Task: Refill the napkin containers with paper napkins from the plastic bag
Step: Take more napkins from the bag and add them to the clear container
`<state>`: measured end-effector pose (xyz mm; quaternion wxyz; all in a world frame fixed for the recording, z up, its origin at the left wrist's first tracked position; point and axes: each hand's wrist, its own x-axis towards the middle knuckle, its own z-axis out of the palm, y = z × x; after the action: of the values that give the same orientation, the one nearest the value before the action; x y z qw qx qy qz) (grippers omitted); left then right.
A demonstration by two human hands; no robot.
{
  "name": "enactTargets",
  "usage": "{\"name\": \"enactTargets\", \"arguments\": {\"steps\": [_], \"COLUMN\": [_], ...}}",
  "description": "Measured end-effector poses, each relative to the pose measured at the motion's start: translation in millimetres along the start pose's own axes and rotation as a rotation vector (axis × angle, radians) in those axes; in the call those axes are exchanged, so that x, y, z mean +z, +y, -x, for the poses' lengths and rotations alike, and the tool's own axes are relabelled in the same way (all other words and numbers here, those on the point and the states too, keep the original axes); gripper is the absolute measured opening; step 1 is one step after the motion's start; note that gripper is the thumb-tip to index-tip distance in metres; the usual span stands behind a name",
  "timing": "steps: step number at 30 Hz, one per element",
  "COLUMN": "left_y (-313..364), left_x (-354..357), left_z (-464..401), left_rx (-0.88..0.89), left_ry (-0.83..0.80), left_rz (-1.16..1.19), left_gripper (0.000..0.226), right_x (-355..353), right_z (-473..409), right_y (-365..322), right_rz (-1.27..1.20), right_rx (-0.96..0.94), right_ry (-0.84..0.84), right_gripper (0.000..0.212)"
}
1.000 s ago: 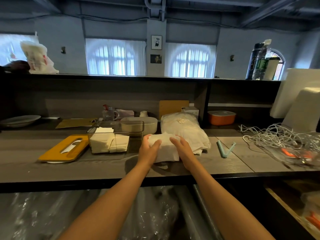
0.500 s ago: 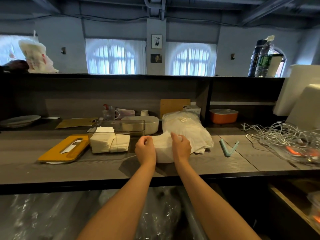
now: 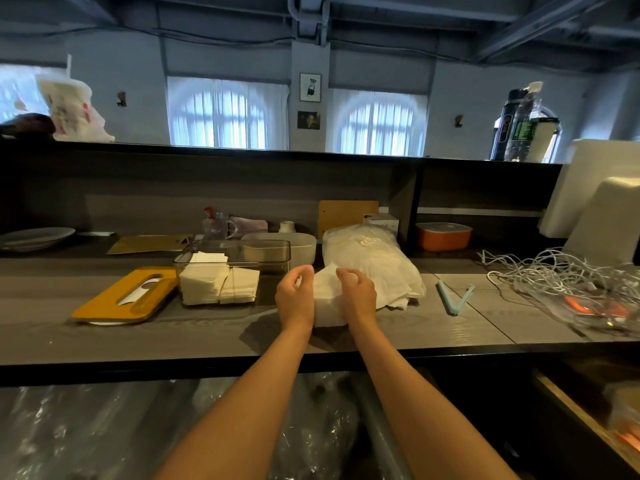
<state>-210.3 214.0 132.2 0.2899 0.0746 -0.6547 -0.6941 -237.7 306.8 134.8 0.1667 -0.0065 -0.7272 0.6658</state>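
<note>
Reaching forward over the grey wooden counter (image 3: 104, 341), both bare forearms meet at a white stack of paper napkins (image 3: 325, 299) lying near the front edge. The left hand (image 3: 294, 299) sits against the stack's left side and the right hand (image 3: 358, 296) against its right, fingers of each loosely curled above the paper; whether they truly pinch it cannot be told. Just behind and to the right, touching the stack, lies the plastic bag (image 3: 374, 261) full of napkins. Left of the hands stands a clear napkin container (image 3: 239, 251), with two short piles of napkins in its left part. Its yellow lid (image 3: 121, 299) lies flat further left. A light blue clip (image 3: 453, 296) rests right of the bag, tangled white cables (image 3: 554, 275) beyond. An orange lidded box (image 3: 443, 235) sits at the back.
</note>
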Motion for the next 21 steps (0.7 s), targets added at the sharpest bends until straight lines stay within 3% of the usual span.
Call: {"name": "enactTargets", "arguments": {"steps": [4,7,9,12,14,16,18,21], "left_y": [0,2,-1,4,15,27,35,38], "left_x": [-2,1,1,-4,-7,-10,-12,-14], "left_z": [-2,0,-2,-13,-21,-28,-31,-36], "left_rx": [0.019,0.082,0.211,0.444,0.5,0.504,0.45,0.408], "left_ry": [0.112,0.032,-0.019,-0.175,-0.296,-0.483,-0.687,-0.832], "left_rz": [-0.027,-0.09,-0.287,-0.602,-0.767,-0.944,-1.111,-1.208], "left_gripper": [0.02,0.026,0.027,0.032,0.039,0.046,0.054,0.073], "right_x": [-4,-1,-2,-3,-3,-3,-2,1], "right_z": [-2,-1,-4,-8,-10,-12,-12,-10], "right_y": [-1,-1,1,6,6,6,4,2], "right_rz": [-0.091,-0.044,-0.033,0.013,0.064,0.113,0.008,-0.184], "right_rx": [0.046,0.017,0.038,0.021,0.0,0.004,0.07,0.153], "right_ry": [0.019,-0.064,-0.019,-0.015,-0.036,-0.033,-0.037,-0.045], "right_gripper": [0.019,0.022,0.017,0.022,0.026,0.031,0.039,0.055]}}
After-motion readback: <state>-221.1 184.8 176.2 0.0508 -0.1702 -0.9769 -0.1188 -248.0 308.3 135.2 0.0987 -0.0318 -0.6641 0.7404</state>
